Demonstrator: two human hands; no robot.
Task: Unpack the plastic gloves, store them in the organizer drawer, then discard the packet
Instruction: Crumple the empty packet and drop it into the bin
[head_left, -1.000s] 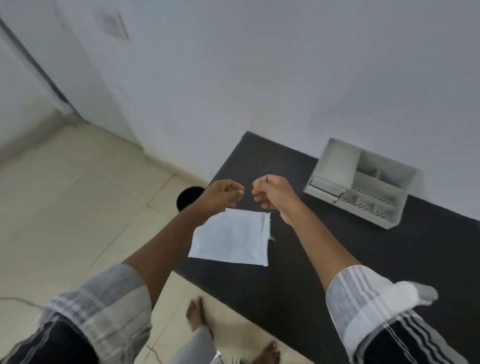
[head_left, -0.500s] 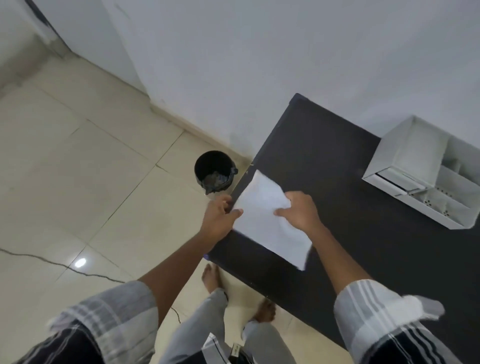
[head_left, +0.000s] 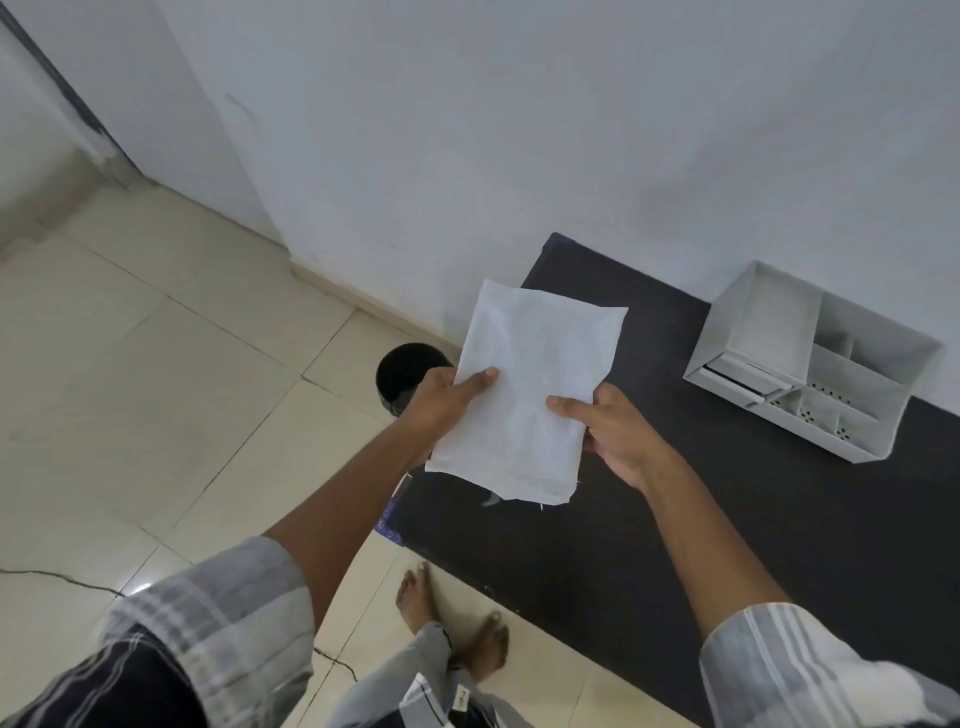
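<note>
A flat white packet (head_left: 530, 384) is held up in the air above the left end of the dark table (head_left: 727, 519). My left hand (head_left: 441, 402) grips its left edge, thumb on top. My right hand (head_left: 613, 431) grips its right edge the same way. The white organizer (head_left: 769, 332) stands at the back right of the table against the wall, with a drawer (head_left: 737, 379) low on its front left. No gloves are visible outside the packet.
A black bin (head_left: 402, 371) stands on the tiled floor just left of the table, partly hidden behind my left hand. My bare feet (head_left: 452, 623) are below the table's front edge. A white wall runs behind the table.
Both hands came down on the packet lying on the table, took it by its sides and lifted it off the surface toward me.
</note>
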